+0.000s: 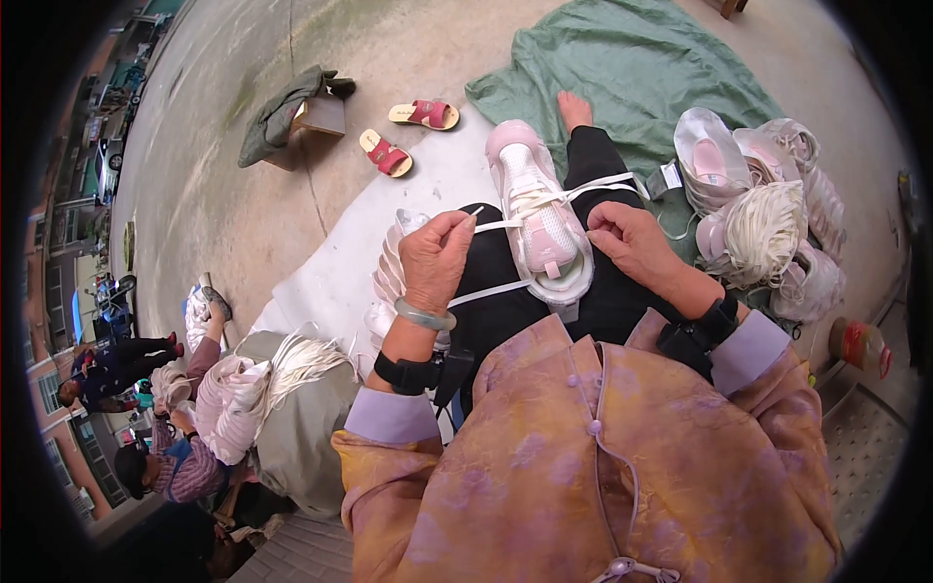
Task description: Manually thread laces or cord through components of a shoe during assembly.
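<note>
A pink and white sneaker (552, 231) lies across my lap, toe pointing away from me, with a white shoelace (589, 190) threaded partway up its front. My left hand (435, 257), on the shoe's left, pinches a lace end whose tip sticks up between thumb and forefinger. Another stretch of lace runs from the heel area toward my left wrist. Close to the shoe's right side, my right hand (634, 245) has its thumb and fingers pressed together; what they hold, if anything, cannot be made out. Lace strands spread over my right knee.
Pink and white shoe uppers and bundled laces (763, 231) are heaped at my right, near a bottle (859, 347). More uppers (231, 408) lie at left beside another seated person (180, 464). Red slippers (387, 154), a box (319, 117) and a green cloth (622, 63) lie ahead.
</note>
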`<state>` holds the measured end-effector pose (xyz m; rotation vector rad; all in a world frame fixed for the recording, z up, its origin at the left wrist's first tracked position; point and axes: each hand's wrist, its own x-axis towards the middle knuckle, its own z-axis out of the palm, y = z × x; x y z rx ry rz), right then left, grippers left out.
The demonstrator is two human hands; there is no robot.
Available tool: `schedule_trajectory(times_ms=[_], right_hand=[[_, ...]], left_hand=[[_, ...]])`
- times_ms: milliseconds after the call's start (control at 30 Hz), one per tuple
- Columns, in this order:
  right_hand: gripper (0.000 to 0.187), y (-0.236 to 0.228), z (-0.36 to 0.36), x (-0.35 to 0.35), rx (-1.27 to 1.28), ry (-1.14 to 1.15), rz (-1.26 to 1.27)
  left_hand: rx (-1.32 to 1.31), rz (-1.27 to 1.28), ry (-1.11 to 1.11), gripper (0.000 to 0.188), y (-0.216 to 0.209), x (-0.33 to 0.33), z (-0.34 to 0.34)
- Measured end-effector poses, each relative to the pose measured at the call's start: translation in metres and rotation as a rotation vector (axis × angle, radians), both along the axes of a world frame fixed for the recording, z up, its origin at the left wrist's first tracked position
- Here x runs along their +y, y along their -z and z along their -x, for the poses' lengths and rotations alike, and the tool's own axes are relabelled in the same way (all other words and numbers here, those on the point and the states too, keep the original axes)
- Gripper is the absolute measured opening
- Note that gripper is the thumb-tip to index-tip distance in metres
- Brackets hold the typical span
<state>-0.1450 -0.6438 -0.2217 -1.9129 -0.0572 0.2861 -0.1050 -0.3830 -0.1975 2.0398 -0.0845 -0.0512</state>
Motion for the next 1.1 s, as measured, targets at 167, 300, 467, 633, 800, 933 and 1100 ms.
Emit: schedule_trajectory(times_ms=[167, 300, 467, 633, 800, 933, 1100], right_hand=[[0.022, 0.007, -0.007, 0.025, -0.562, 0.010, 0.350], [0.029, 0.013, -0.007, 0.032, -0.599, -0.033, 0.403], [0.028, 0.021, -0.012, 0.029, -0.535, -0.114, 0.392], [0.026, 0.029, -0.017, 0.024, -0.514, -0.151, 0.309], [0.028, 0.030, -0.016, 0.023, -0.510, -0.146, 0.293], [0.029, 0.030, -0.016, 0.023, -0.501, -0.140, 0.285], [0.026, 0.033, -0.016, 0.025, -0.502, -0.112, 0.277]], left_hand=[[-0.395, -0.570, 0.284, 0.007, 0.012, -0.046, 0.011], [-0.638, -0.659, 0.477, 0.008, 0.024, -0.052, 0.008], [-0.730, -0.853, 0.498, 0.011, 0.031, -0.051, 0.008], [-0.646, -0.822, 0.402, 0.009, 0.033, -0.045, 0.009], [-0.634, -0.809, 0.345, 0.010, 0.035, -0.050, 0.009], [-0.625, -0.829, 0.356, 0.010, 0.041, -0.053, 0.011], [-0.567, -0.768, 0.295, 0.010, 0.048, -0.054, 0.013]])
